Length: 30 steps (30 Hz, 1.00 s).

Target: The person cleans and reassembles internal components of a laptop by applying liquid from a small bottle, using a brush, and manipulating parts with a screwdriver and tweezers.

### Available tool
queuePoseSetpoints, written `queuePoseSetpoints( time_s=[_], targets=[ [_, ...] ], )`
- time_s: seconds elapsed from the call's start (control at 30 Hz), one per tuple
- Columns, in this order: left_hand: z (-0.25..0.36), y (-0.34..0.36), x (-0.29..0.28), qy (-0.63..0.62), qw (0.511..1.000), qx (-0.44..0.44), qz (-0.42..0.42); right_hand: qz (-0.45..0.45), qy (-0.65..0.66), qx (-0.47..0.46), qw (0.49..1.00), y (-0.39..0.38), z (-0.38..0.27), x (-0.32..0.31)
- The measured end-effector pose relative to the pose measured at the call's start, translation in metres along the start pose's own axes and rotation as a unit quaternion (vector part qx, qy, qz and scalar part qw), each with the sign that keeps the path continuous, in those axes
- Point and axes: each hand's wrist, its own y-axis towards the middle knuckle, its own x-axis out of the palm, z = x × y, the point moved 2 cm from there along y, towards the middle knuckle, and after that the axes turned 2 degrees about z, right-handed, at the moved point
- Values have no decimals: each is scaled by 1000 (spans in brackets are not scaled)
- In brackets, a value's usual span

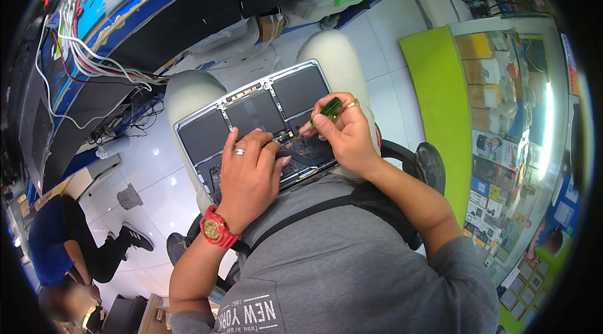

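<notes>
An opened laptop base (195,114) lies across my thighs, its dark battery cells (298,89) and circuit board (295,149) exposed. My right hand (353,136) is closed around a small screwdriver with a green see-through handle (329,107). The tool slants down toward the middle of the board; its tip is too small to make out. My left hand (248,164) lies over the board and lower battery edge, fingers apart and fingertips touching the parts near the centre. Beneath the left palm, part of the board is hidden.
Loose cables (85,58) hang from the bench (188,20) at the far left. A glass display case (502,145) with a lime-green side (440,102) stands at the right. On the left, a seated person (59,246) is bent forward above the tiled floor (154,205).
</notes>
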Motion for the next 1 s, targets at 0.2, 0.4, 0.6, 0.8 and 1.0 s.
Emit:
queuePoseSetpoints(
  time_s=[0.2, 0.4, 0.6, 0.8, 1.0],
  targets=[
    [7, 4, 4, -12, 999, 6, 49, 12, 27, 66, 997, -5, -17, 19],
    [3, 5, 2, -23, 998, -1, 59, 18, 19, 69, 997, -5, -19, 21],
    [3, 3, 4, -46, 997, 2, 57, 13, 15, 69, 997, -8, -19, 20],
    [-1, 2, 4, -75, 995, -31, 52, -5, 12, 21, 1000, -11, -18, 20],
    [0, 2, 4, -77, 995, -33, 46, -9, 20, 23, 999, -11, -15, 19]
  ],
)
